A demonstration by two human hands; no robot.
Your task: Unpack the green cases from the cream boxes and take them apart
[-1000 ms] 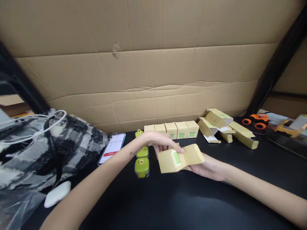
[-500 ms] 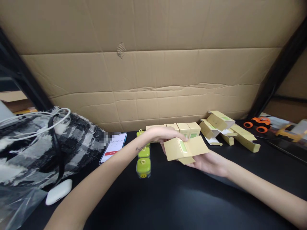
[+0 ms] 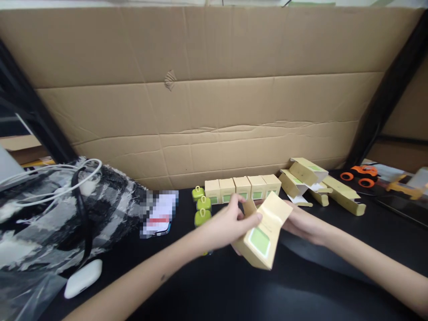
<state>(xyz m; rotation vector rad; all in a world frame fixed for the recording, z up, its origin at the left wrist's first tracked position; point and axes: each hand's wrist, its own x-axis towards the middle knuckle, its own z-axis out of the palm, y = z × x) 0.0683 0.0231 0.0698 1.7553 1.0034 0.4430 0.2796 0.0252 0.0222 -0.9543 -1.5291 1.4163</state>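
Observation:
A small tan cardboard box (image 3: 256,254) with a green window label is held tilted above the black table, its top flaps standing up. My left hand (image 3: 234,223) grips its left side, thumb on the front near the flap. Behind the raised flap, my right hand (image 3: 297,223) supports the box; its fingers are mostly hidden. Just left of my left hand stand several green-lidded little containers (image 3: 203,217) in a row, one partly covered by my wrist. Behind my hands, several closed tan boxes (image 3: 227,189) line the cardboard backing.
Opened and flattened tan cartons (image 3: 307,171) pile at the right, near an orange toy truck (image 3: 363,174). A phone (image 3: 160,214), a white earbud case (image 3: 83,278) and a shaggy black-and-white cloth (image 3: 113,200) with a cable lie left. A cardboard sheet (image 3: 214,107) walls the back.
The flattened carton has been opened out into a box shape and turned so its label faces me. My left hand has moved down onto its side. The view has tilted up slightly.

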